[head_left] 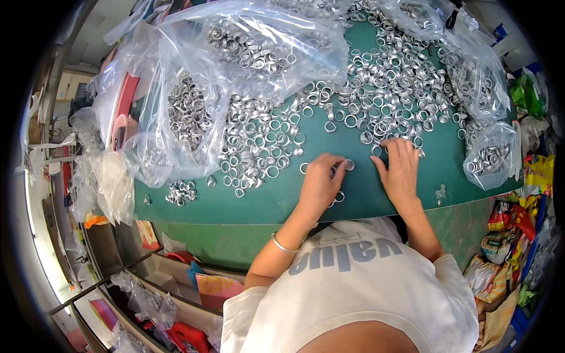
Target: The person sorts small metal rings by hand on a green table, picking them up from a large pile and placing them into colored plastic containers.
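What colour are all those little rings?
The rings are shiny silver, seen best in the head view.

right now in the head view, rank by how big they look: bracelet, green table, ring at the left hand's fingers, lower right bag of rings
1. Green table
2. Lower right bag of rings
3. Bracelet
4. Ring at the left hand

The bracelet seems nearer the camera, but clearly looks larger than the ring.

Table [259, 209], with loose rings [385, 88] spread over its middle and far parts and bags [500, 175] of rings along its left, far and right sides. Drawers [156, 274] stand below its near left edge; packets [493, 279] are heaped beyond its near right corner
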`<state>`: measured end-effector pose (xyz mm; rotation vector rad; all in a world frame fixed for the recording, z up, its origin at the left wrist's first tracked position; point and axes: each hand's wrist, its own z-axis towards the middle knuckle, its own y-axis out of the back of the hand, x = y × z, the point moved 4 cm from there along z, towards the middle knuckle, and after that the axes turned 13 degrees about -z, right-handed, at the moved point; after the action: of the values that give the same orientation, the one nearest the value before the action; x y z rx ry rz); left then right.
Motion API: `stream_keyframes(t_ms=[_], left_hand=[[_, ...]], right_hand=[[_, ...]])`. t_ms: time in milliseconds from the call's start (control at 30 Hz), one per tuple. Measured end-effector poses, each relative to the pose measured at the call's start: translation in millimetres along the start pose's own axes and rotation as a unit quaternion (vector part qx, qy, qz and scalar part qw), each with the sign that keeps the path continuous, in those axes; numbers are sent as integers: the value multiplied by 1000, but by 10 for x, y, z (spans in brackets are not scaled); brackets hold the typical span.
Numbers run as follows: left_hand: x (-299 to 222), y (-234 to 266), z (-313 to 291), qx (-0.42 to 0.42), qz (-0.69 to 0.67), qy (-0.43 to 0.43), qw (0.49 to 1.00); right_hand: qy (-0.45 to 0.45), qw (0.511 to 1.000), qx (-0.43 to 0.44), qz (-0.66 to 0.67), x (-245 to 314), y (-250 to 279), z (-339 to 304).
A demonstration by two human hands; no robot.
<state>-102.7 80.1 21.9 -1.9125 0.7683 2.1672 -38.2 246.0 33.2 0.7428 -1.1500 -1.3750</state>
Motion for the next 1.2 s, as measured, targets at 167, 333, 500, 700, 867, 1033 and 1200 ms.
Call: stream_keyframes(t_ms=[167,333,500,700,867,1033,1200], left_hand=[[97,-72,52,17,-17,59,998],[63,-70,73,35,13,72,997],[63,-39,72,20,49,46,998],[108,4,57,46,22,121,991],[156,-65,47,31,10,92,995],[130,3,30,28,25,112,993],[119,1,46,23,4,118,993]], right_hand=[[53,995,67,45,20,-82,-93],[22,997,8,79,97,-6,-51],[21,999,14,26,22,-70,-46],[-38,998,-43,9,-72,41,23],[141,988,52,45,230,-132,271],[110,993,42,-15,-218,-127,199],[6,996,-29,-83,-614,-49,215]])
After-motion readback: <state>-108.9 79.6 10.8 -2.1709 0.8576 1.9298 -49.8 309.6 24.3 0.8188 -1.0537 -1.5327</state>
